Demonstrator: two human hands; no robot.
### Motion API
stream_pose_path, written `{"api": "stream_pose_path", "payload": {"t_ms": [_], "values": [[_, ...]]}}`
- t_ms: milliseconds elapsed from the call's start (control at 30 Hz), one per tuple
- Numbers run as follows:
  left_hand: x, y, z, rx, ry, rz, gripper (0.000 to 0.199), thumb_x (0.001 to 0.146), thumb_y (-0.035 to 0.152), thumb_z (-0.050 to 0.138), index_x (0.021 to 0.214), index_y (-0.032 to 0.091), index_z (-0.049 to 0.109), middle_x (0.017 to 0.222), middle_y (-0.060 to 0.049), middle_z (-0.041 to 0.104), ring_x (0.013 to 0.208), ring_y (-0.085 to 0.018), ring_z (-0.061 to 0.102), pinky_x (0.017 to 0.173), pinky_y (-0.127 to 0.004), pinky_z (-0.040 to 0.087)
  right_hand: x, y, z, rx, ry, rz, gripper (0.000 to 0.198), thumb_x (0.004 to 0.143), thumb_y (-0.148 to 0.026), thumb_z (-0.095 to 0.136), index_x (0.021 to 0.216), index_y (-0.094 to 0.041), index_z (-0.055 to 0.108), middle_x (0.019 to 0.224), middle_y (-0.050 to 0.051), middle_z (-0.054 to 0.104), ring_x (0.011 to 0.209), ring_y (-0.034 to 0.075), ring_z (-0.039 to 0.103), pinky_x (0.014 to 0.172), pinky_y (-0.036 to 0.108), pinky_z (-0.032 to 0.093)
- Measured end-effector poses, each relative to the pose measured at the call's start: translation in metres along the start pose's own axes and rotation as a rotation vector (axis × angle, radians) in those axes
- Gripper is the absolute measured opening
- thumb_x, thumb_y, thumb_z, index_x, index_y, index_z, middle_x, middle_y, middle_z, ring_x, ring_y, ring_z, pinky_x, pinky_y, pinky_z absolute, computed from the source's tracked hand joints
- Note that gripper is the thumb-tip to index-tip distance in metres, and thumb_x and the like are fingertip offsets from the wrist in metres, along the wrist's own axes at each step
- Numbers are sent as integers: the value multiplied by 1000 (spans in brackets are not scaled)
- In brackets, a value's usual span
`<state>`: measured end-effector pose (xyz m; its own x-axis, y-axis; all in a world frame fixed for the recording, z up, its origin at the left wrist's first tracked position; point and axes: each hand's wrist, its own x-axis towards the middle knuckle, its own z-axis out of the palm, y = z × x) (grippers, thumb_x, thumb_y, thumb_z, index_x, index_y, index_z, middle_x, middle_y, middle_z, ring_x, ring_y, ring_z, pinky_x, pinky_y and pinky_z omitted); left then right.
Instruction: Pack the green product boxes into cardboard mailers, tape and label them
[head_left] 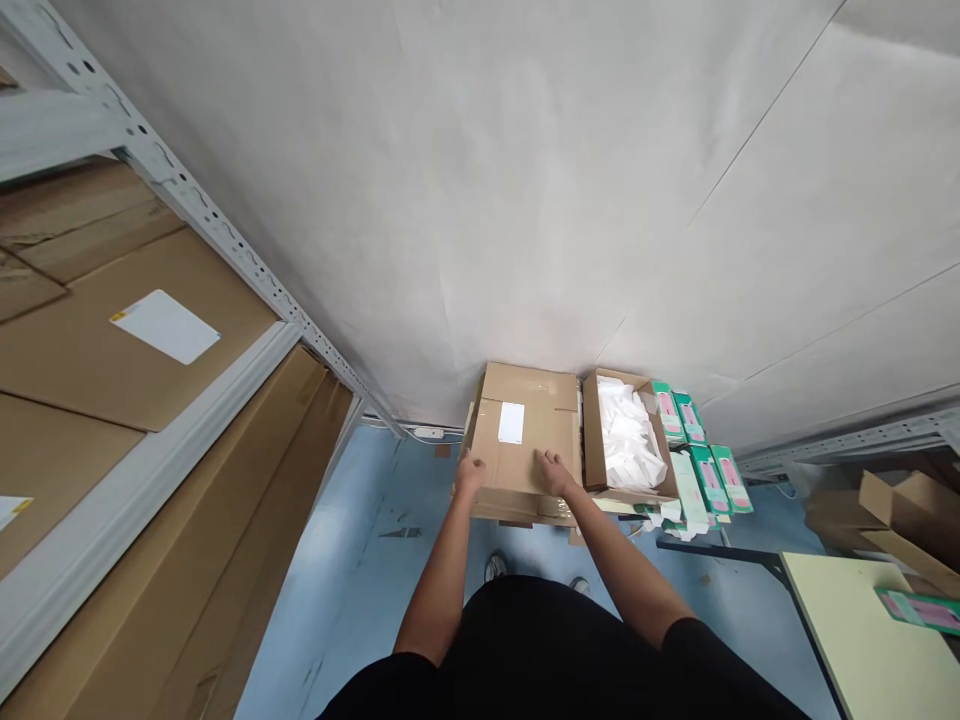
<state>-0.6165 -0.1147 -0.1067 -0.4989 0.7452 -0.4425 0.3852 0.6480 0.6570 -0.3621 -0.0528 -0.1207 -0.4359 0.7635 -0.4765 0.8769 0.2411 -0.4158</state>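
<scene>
A closed cardboard box (555, 415) with a white label (511, 423) lies flat in front of me by the wall. My left hand (469, 475) is at its near left corner, with the fingers bent over the edge. On the top of the box, near its front right part, rests my right hand (553, 472), with the fingers slightly bent and somewhat apart. Just right of it stands an open cardboard box (594, 440) filled with crumpled white paper (630, 435). Several green and pink packages (709, 478) lie beyond that.
A metal rack (202, 215) with large cartons (142, 340) rises on my left. At the lower right is a pale yellow table (862, 640) with a green package (919, 610). Open cartons (911, 510) stand at the far right. A power strip (429, 433) lies along the wall on the blue floor (352, 580).
</scene>
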Motion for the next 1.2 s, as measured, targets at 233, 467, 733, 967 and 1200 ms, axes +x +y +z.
{"api": "stream_pose_path", "payload": {"t_ms": [233,467,733,967,1200], "values": [[-8,11,-18,46,7,116,31,81,17,63,108,22,77,110,-11,79,109,-29,71,90,-32,49,-5,6,13,28,-37,127,82,91,-22,57,165,-18,23,173,19,18,158,41,15,120,56,28],[-17,39,-22,-348,-159,227,33,68,10,63,97,18,77,98,-8,80,102,-25,70,90,-33,50,-5,21,10,118,77,39,85,85,-23,58,164,-14,28,166,18,37,156,33,28,127,50,17],[-39,53,-72,-886,-379,240,54,62,30,84,113,18,74,124,-12,73,108,-27,69,89,-35,55,-19,43,-31,632,423,-23,82,85,-41,58,162,-25,33,165,6,41,156,28,31,129,48,23],[-61,71,-117,-1001,-447,329,61,66,33,90,122,19,71,133,-11,69,114,-25,67,95,-33,53,-39,50,-89,1191,517,23,89,66,-34,74,152,-28,49,143,10,63,126,30,63,106,44,51],[-66,93,-114,-935,-617,411,103,71,29,87,161,29,36,142,-12,62,121,-29,64,97,-37,53,-96,84,-147,1398,496,-42,68,56,-24,82,123,-24,69,98,3,77,88,23,71,82,35,55]]}}
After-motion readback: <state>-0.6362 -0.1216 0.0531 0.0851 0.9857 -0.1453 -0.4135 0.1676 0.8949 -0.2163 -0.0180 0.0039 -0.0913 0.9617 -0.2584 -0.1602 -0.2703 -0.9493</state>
